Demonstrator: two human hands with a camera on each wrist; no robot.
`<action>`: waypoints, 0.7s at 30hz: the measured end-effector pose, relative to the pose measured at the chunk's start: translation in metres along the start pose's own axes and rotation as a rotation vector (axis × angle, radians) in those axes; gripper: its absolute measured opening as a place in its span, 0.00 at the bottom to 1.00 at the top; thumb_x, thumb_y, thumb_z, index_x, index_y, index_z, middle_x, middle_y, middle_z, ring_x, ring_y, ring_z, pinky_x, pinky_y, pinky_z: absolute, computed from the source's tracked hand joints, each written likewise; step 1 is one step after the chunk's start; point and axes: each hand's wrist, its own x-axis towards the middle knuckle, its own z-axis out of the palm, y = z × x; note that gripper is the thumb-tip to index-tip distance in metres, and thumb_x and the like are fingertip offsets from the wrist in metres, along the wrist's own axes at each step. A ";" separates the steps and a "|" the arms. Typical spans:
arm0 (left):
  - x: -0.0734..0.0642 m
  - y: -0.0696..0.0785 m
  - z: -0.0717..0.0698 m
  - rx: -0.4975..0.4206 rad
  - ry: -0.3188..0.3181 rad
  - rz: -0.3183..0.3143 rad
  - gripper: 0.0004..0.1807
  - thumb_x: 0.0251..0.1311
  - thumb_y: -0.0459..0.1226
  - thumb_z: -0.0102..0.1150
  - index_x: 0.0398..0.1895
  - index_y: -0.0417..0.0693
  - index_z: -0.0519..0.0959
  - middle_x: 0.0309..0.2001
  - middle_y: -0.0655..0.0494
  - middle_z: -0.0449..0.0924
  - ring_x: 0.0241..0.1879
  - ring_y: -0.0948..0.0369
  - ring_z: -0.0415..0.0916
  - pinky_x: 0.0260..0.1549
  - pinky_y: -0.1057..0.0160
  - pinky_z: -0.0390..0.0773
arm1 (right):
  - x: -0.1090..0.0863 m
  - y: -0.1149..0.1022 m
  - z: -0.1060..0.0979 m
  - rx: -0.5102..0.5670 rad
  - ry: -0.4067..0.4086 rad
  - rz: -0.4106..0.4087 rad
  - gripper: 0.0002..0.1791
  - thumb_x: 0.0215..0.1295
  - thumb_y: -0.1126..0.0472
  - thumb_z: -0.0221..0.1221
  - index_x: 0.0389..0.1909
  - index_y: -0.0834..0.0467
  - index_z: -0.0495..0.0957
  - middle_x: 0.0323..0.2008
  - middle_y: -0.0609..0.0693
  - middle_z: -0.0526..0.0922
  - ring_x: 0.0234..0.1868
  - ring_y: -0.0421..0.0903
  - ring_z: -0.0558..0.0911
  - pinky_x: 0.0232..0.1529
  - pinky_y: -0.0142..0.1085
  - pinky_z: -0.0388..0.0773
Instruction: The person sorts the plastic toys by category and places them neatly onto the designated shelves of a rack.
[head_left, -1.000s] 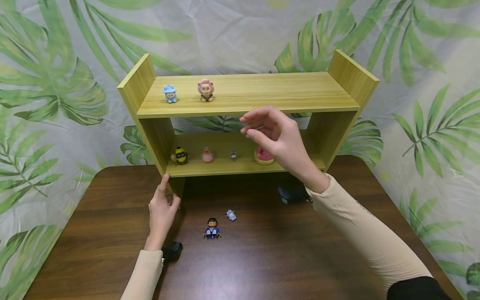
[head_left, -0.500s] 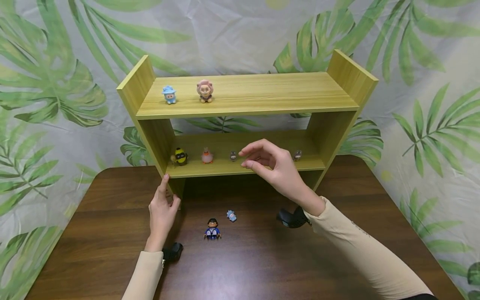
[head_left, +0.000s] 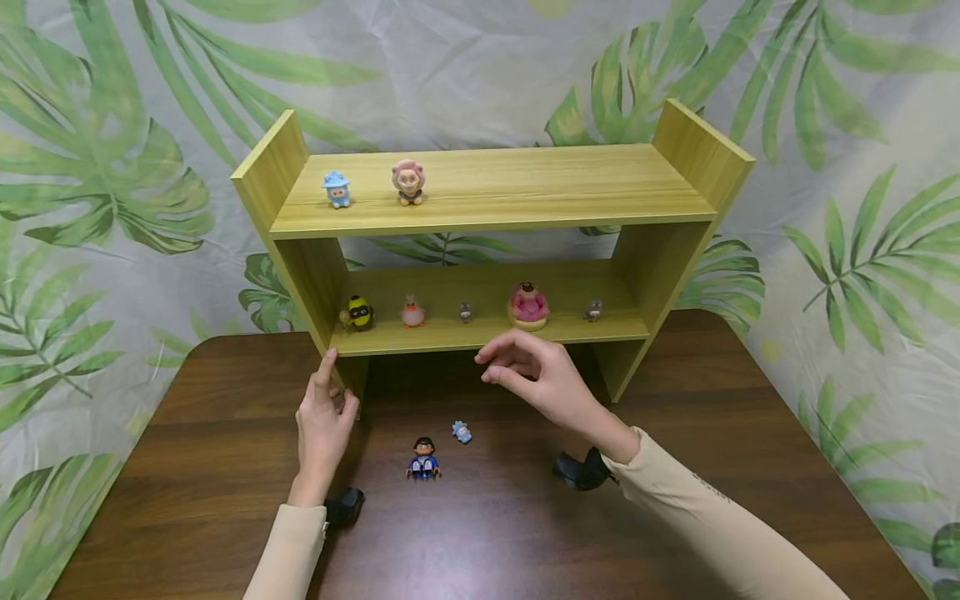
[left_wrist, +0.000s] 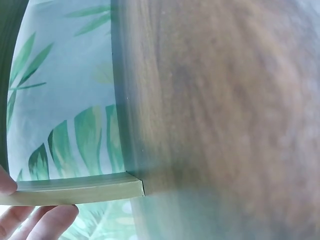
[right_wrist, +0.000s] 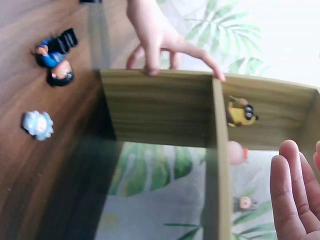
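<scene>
My left hand (head_left: 322, 437) grips the left side panel of the wooden shelf (head_left: 495, 218), its index finger up at the middle board's front corner. In the left wrist view, the thumb (left_wrist: 6, 184) and fingers (left_wrist: 50, 222) lie on opposite sides of the panel's edge. Loosely bent and holding nothing, my right hand (head_left: 536, 375) hovers before the middle board's front edge. Behind it sits a pink bear figure (head_left: 529, 307) in a yellow basket. Below, on the table, lie a small blue figure (head_left: 462, 432) and a dark-haired toy figure in blue (head_left: 424, 460).
Along the middle board stand a yellow-and-black figure (head_left: 361, 313), a pink-and-white duck figure (head_left: 412, 312) and small grey figures (head_left: 465, 312). A blue-hatted figure (head_left: 337, 190) and a pink lion-like figure (head_left: 408, 182) occupy the top board. The shelf stands on a brown wooden table (head_left: 187, 467) before a leaf-patterned cloth.
My right hand has come down from the top board's edge to below the middle board, uncovering the pink bear and the right grey figure. My left hand stays on the panel.
</scene>
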 end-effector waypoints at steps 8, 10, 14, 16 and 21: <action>0.002 0.001 0.001 0.005 0.016 0.032 0.46 0.50 0.17 0.53 0.70 0.61 0.55 0.38 0.40 0.69 0.29 0.47 0.79 0.17 0.53 0.75 | -0.009 0.014 0.010 -0.006 -0.022 0.074 0.10 0.65 0.70 0.58 0.46 0.62 0.77 0.42 0.53 0.81 0.38 0.49 0.83 0.39 0.40 0.79; 0.003 0.001 0.001 0.002 0.018 0.039 0.47 0.50 0.16 0.53 0.70 0.61 0.55 0.40 0.40 0.69 0.29 0.47 0.79 0.17 0.53 0.75 | -0.010 0.018 0.013 -0.005 -0.029 0.090 0.10 0.65 0.69 0.58 0.46 0.62 0.77 0.42 0.53 0.81 0.38 0.50 0.83 0.40 0.39 0.79; 0.003 0.000 0.001 0.006 0.017 0.057 0.48 0.49 0.15 0.52 0.71 0.61 0.54 0.40 0.40 0.69 0.28 0.49 0.78 0.16 0.55 0.72 | -0.013 0.026 0.017 -0.008 -0.039 0.136 0.09 0.64 0.70 0.58 0.45 0.62 0.78 0.41 0.52 0.81 0.38 0.52 0.83 0.40 0.37 0.79; 0.004 -0.001 0.001 0.010 0.016 0.065 0.49 0.49 0.15 0.52 0.71 0.62 0.54 0.40 0.40 0.68 0.27 0.50 0.76 0.16 0.55 0.71 | -0.015 0.030 0.020 -0.005 -0.045 0.156 0.10 0.64 0.71 0.58 0.45 0.63 0.78 0.41 0.53 0.81 0.38 0.53 0.83 0.40 0.36 0.79; 0.004 -0.002 0.002 0.015 0.020 0.073 0.49 0.48 0.15 0.52 0.71 0.62 0.54 0.37 0.42 0.66 0.25 0.53 0.71 0.16 0.55 0.68 | -0.018 0.042 0.028 0.003 -0.066 0.202 0.11 0.63 0.72 0.57 0.46 0.66 0.77 0.42 0.57 0.81 0.39 0.55 0.83 0.40 0.37 0.79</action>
